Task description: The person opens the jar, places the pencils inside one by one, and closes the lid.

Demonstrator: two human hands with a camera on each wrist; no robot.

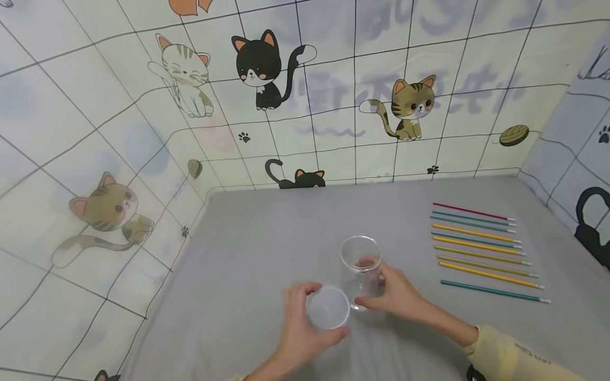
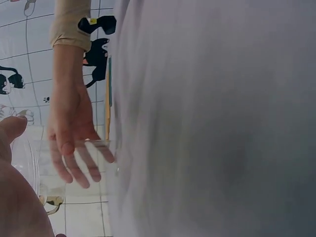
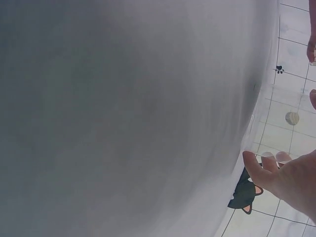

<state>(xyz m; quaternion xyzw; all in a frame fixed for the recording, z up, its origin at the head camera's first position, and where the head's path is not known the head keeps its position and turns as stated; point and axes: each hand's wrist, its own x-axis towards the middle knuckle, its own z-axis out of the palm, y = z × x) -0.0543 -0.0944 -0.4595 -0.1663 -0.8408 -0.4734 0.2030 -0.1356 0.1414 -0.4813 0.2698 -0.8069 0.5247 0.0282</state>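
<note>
A clear cylindrical jar (image 1: 352,280) stands upright on the grey cloth, its round mouth uncovered. My right hand (image 1: 400,296) grips it from the right, thumb in front and fingers around the far side; part of those fingers shows through the clear wall. Just left of the jar, my left hand (image 1: 302,330) holds a round translucent lid (image 1: 328,308) by its edge, between thumb and fingers. In the left wrist view, the right hand (image 2: 74,123) shows behind the see-through jar wall. Fingers of the right hand (image 3: 291,177) appear at the right edge of the right wrist view.
Several pencils (image 1: 481,246) in red, teal, yellow and olive lie in a roughly parallel row to the right of the jar. Grey cloth (image 1: 257,238) covers the surface. Behind and at the sides rise walls (image 1: 333,127) of white grid fabric with cartoon cats.
</note>
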